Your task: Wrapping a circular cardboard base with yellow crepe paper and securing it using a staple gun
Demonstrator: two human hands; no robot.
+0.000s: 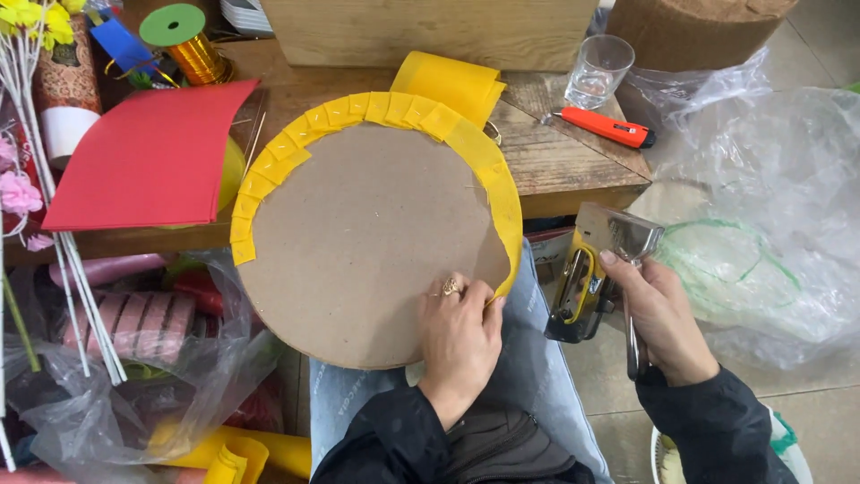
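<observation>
On the lap, propped against the table (573, 175) edge: round cardboard disc (367, 246), face up toward the camera. Yellow foam strip (506, 206) runs round its upper and right rim, folded over in short tabs from the left side across the top; small staples show along those tabs. Rest of the strip still on its roll (452, 85), behind the disc.

Left hand (459, 336): flat on the disc at lower right, fingers closed down on the strip end, pinning it to the rim. Ring on one finger.

Right hand (658, 323): wrapped shut round the handle of a staple gun (596, 273), held clear of the disc, just to its right, nose pointing down.

Step in hand, as judged: edging the disc, at the point where the next tab is folded and held, not yet fastened. Lower rim and lower left are bare cardboard.

Next move calls for: gun nose brought square onto the pinned tab, close to but off the left fingertips; firm press so the staple seats.

Nearby: red sheet (148, 157), gold ribbon spool (188, 45), glass (598, 70), orange cutter (607, 127).
</observation>
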